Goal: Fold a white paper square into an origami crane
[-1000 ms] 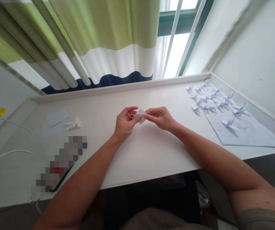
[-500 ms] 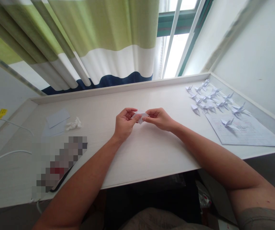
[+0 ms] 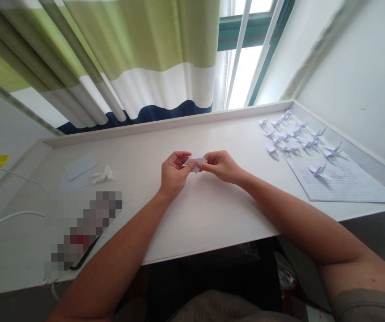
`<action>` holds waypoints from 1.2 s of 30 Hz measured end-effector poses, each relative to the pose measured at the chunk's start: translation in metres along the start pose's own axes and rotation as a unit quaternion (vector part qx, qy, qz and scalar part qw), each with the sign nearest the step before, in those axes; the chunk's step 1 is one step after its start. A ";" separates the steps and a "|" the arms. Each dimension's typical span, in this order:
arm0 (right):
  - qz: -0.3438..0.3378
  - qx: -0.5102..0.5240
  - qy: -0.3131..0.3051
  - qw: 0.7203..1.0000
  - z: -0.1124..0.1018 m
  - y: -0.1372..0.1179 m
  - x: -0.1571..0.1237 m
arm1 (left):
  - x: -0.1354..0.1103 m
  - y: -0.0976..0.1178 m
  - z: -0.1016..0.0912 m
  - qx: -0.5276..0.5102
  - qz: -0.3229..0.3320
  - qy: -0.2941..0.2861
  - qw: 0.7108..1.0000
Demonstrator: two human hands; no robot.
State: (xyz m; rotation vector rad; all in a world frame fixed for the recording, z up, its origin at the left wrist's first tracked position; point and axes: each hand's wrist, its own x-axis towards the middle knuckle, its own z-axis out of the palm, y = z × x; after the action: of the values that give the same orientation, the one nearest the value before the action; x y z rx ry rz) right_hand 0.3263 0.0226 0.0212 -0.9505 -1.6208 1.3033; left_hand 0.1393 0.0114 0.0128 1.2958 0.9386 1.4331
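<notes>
Between my two hands, above the middle of the white desk, is a small piece of folded white paper (image 3: 197,158) with a point facing down toward me. My left hand (image 3: 175,173) pinches its left side, thumb on the near face. The right side is pinched by my right hand (image 3: 222,166), thumb and forefinger closed on the edge. Part of the paper is hidden behind the fingers. Several white folded paper cranes (image 3: 289,136) stand at the right end of the desk. One more crane (image 3: 319,171) rests on a lined sheet of paper (image 3: 349,185).
Flat white paper pieces (image 3: 80,167) and a crumpled tissue (image 3: 103,175) lie at the left. Nearer me is a pixelated, phone-like slab (image 3: 86,232), with white cables (image 3: 14,218) beside it. A low ledge (image 3: 165,124) borders the back, below a curtain (image 3: 138,53).
Both hands keep their pinch on the folded paper, with hardly any movement of the fingers. The whole view has shifted very slightly.
</notes>
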 end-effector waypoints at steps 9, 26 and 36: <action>-0.124 -0.160 0.071 0.977 0.002 0.004 -0.001 | 0.000 -0.006 -0.007 0.216 0.093 -0.006 0.972; -0.281 -0.401 0.006 0.872 -0.009 0.005 -0.002 | 0.005 -0.001 -0.009 -0.065 -0.167 -0.017 0.984; -0.271 -0.428 -0.069 0.860 -0.008 0.003 -0.005 | 0.007 -0.007 -0.014 0.056 -0.130 -0.034 0.989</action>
State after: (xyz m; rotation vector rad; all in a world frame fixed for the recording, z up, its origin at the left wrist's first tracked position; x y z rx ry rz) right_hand 0.3356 0.0214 0.0186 -0.7789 -2.4208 0.2242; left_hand 0.1266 0.0203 0.0063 1.2438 1.1114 1.1421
